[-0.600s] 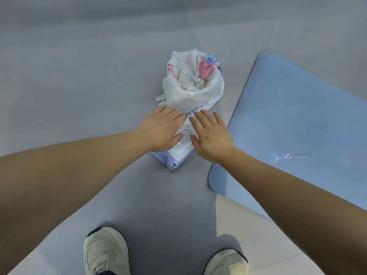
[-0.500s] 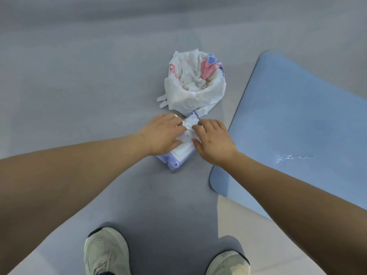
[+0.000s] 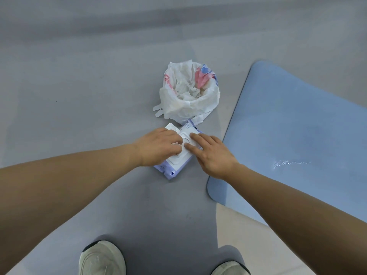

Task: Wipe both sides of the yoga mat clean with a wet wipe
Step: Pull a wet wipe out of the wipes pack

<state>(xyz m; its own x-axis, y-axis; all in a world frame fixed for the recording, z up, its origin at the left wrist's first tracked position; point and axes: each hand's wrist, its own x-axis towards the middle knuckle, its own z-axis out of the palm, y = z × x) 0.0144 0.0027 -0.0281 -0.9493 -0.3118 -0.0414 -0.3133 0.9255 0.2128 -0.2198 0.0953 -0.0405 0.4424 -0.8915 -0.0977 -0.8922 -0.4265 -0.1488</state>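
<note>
Item: wet-wipe pack (image 3: 174, 165), lilac and white, flat on the grey floor (image 3: 79, 96); our landmark.

- Left hand (image 3: 156, 148): on the pack's near-left part, fingers curled at the white lid opening; we think they pinch a wipe or the flap, but the fingertips hide it.
- Right hand (image 3: 212, 153): fingers fairly straight, pressing the pack's right edge down.
- Yoga mat (image 3: 297, 126): blue, flat on the floor just right of the pack, a white scuff on its surface.
- Lined bin (image 3: 188, 94): touching the pack's far end, holding crumpled wipes.
- Shoes (image 3: 102, 259): well nearer than the pack.

Handling, as we judge it: wipe light, limp, slippery; take one corner. Mat soft and floppy; lift by a rounded corner to flip.
</note>
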